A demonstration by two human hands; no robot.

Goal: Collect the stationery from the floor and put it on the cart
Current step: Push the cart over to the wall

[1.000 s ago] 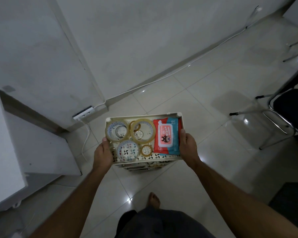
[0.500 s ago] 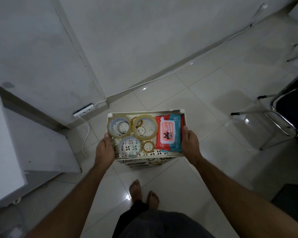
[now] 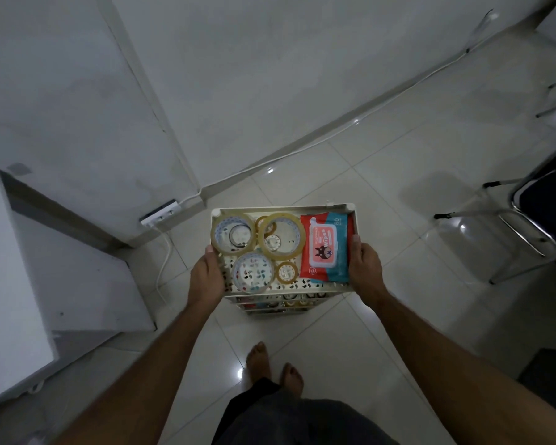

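Observation:
A cream tiered cart (image 3: pixel 283 211) stands on the tiled floor in front of me. Its top tray holds several tape rolls: a large clear roll (image 3: pixel 217 239), a large amber roll (image 3: pixel 296 244), a patterned roll (image 3: pixel 253 273) and a small amber roll (image 3: pixel 286 272). A red and blue pack of wipes (image 3: pixel 326 248) lies at the tray's right side. My left hand (image 3: pixel 206 275) grips the tray's left edge. My right hand (image 3: pixel 365 266) grips the right edge, thumb over the rim beside the wipes.
A wall corner with a white power strip (image 3: pixel 159 212) and cable stands just left of the cart. White furniture (image 3: pixel 10 284) fills the left side. A black chair with chrome legs (image 3: pixel 540 216) stands at the right. My bare feet (image 3: pixel 272 364) are behind the cart.
The cart has rolled forward across the tiles with both hands gripping it, and my feet have stepped up behind it.

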